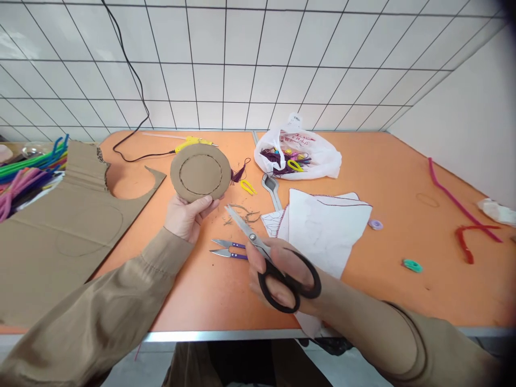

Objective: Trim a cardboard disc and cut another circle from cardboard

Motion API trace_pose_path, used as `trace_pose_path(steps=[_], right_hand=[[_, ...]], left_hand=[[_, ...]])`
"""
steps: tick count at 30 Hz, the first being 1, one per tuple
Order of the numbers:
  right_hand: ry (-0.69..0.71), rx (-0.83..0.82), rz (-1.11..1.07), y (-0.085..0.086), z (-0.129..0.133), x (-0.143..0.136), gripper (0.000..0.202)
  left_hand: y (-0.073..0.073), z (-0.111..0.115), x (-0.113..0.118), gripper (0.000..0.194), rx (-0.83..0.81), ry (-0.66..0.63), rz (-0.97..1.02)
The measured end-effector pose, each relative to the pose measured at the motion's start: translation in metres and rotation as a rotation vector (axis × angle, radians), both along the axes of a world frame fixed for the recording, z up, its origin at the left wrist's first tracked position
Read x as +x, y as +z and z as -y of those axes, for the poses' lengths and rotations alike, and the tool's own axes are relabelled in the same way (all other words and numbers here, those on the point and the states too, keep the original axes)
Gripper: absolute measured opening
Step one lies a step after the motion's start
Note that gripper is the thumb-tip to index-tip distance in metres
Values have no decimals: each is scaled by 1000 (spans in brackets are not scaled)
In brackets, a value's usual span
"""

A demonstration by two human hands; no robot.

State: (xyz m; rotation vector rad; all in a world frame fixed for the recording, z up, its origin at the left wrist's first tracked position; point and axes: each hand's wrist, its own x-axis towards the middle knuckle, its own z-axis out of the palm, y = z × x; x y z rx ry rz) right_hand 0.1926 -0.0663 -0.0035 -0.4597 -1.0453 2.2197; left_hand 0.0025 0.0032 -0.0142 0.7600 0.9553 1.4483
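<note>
My left hand (189,215) holds a round piece of cardboard (200,173) by its lower edge, thumb in front. A rough-edged circle shows on the cardboard's face. My right hand (270,269) is closed round black-handled scissors (253,237), whose blades look closed and point up and left, apart from the cardboard. Purple-handled snips (229,250) lie on the orange table just left of my right hand. Thin brown scraps (243,214) are scattered between my hands. Near the cardboard lie a purple tassel (239,173) and a yellow clip (248,187).
A cut cardboard sheet (52,242) covers the table's left side, beside colourful pipe cleaners (28,183). Behind lie a yellow corded tool (189,144) and a white bag (318,153). White cloth (322,226) lies right of centre; a red strip (465,244) is farther right.
</note>
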Motion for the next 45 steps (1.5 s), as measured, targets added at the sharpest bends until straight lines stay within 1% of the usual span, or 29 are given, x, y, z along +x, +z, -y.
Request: trace_pose_path(steps=[3,5,6,8,9,10,12,14,18,22,27,31,36,41,45], right_hand=[[-143,138,152,-1,1,0,36],[-207,160,177,-1,0,0,35],[-215,165,167,0,-1,0,34],[-178,181,126,3,-2,-1,36],[-134,209,103,6,-2,-2,40],[-116,227,124,8,-3,-2,42],[-116,220,141,11,-3,-1,37],[-140,221,134,10,-4,2,38],[-70,184,133,5,-5,5,36],[-115,122,161,5,-4,3,35],[-89,132,140,8,-3,3,34],[-97,125,182,11,-3,3,31],[-120,153,234,11,-3,1,27],[-128,148,249,10,-1,1,32],[-136,124,244,8,-2,2,34]], left_hand=[[1,1,-2,35,-21,-67,3],[2,2,-2,36,-26,-103,-15],[3,3,-2,36,-24,-116,-21],[3,4,-1,34,-20,-130,-21],[4,4,-1,33,-20,-135,-18],[4,5,-1,33,-21,-139,-15],[5,5,-1,34,-25,-151,-13],[6,5,0,34,-26,-165,-14],[9,8,3,30,-33,-186,0],[12,10,5,26,-23,-199,-16],[13,11,5,23,-39,-235,-2],[13,12,6,22,-49,-242,20],[10,13,6,20,-24,-233,-31],[7,13,5,25,-1,-235,-65],[7,14,6,25,1,-253,-50]])
